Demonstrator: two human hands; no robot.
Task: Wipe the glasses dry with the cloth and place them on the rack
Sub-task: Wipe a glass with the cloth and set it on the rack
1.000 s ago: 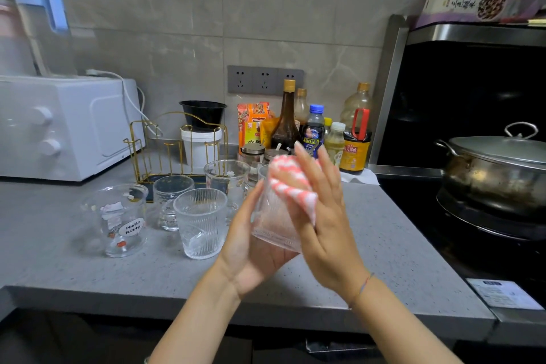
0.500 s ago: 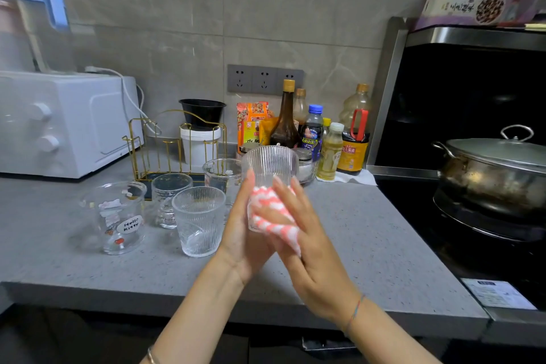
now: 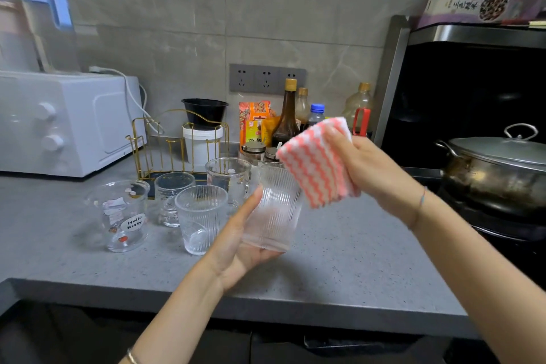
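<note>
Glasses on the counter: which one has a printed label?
The leftmost glass, wide and smooth, bearing a "Hello Kitty" label and stickers. No other glass standing there shows lettering.

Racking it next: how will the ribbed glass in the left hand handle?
The ribbed glass looks rigid and breakable: thin clear walls. Its vertical ribs probably help the grip of the left hand. Taller than wide, it could tip if nudged.

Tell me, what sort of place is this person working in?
A home kitchen, most likely. A lidded pot sits on a stove at the right, sauce bottles stand against the tiled wall, and a white oven rests on the grey counter.
</note>
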